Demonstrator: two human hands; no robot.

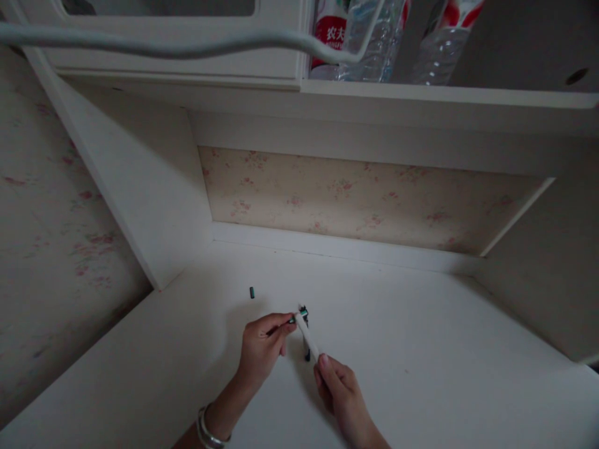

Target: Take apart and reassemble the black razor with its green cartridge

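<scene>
My left hand (262, 343) is closed, with thumb and fingertips pinching a small dark piece (292, 320) with a hint of green. My right hand (339, 386) grips a slim white stick (307, 337), whose upper end meets the piece at my left fingertips. Whether the two are joined or only touching, I cannot tell. Just behind the stick lies a dark, thin-handled thing (307, 354) with a green-marked head, razor-like in shape and partly covered. A small black-and-green block (252, 292) rests on the tabletop beyond my left hand.
Both hands are over a white desk (421, 337). Side panels and a low back ledge (337, 244) bound it. Overhead runs a shelf (444, 93) with several plastic bottles (365, 43), and a pale curved bar (187, 45) crosses in front. Flowered wallpaper (327, 193) shows behind.
</scene>
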